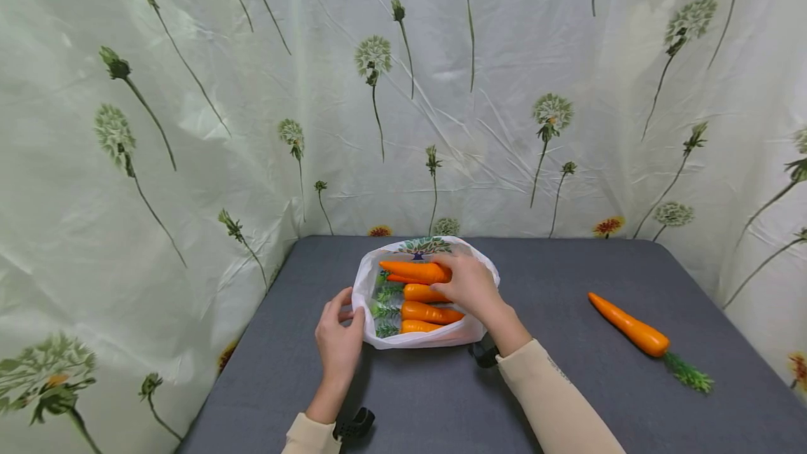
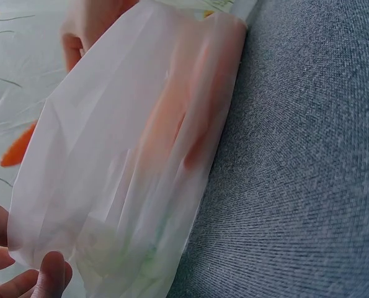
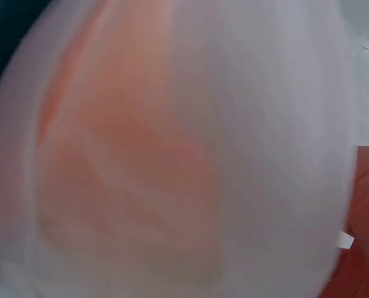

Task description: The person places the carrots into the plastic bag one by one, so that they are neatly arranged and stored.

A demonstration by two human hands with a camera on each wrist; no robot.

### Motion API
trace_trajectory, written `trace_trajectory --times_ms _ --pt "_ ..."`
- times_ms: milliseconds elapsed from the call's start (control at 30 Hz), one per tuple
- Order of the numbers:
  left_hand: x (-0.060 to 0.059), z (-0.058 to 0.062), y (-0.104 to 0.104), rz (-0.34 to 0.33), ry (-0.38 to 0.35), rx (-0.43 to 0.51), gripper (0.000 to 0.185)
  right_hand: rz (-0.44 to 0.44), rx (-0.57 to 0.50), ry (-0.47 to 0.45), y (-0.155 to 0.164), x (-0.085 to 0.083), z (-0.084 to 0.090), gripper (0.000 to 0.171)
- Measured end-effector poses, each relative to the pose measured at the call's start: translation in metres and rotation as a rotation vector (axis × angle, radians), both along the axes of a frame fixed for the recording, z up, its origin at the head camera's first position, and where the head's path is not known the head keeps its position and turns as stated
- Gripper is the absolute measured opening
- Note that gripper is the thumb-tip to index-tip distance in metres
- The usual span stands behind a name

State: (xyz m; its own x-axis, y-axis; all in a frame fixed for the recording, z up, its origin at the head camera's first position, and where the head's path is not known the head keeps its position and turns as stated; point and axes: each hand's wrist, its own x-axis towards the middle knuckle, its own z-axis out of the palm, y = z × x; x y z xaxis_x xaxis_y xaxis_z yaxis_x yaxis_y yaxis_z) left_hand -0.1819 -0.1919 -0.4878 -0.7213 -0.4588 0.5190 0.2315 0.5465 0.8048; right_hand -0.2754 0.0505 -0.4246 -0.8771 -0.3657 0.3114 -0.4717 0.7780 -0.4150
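Left hand (image 1: pixel 338 342) pinching bag (image 1: pixel 372 331) rim, right hand (image 1: pixel 468 284) gripping carrot (image 1: pixel 412 271) inside, spare carrot (image 1: pixel 629 326) well apart.

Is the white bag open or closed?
Open. The white bag gapes upward, showing carrots inside; the left hand pinches its edge, and the right hand reaches in.

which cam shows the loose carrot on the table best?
Head view: the loose carrot lies whole on the grey table, right of the bag, orange body and green top clear. Left wrist shows only an orange sliver, possibly it. Right wrist shows only bag film.
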Motion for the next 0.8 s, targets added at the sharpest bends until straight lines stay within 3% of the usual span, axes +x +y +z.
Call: trace_trajectory --times_ms 200,500,800 --pt "0.000 -0.001 0.002 -0.003 -0.005 0.010 0.040 -0.031 0.117 -0.024 -0.002 0.000 -0.011 0.048" --pt "0.001 -0.001 0.003 -0.002 -0.009 0.016 0.040 -0.063 0.276 0.012 -0.005 0.002 -0.019 0.051" --pt "0.001 -0.001 0.003 0.001 -0.022 0.019 0.040 -0.078 0.289 -0.001 -0.005 0.004 -0.026 0.047"
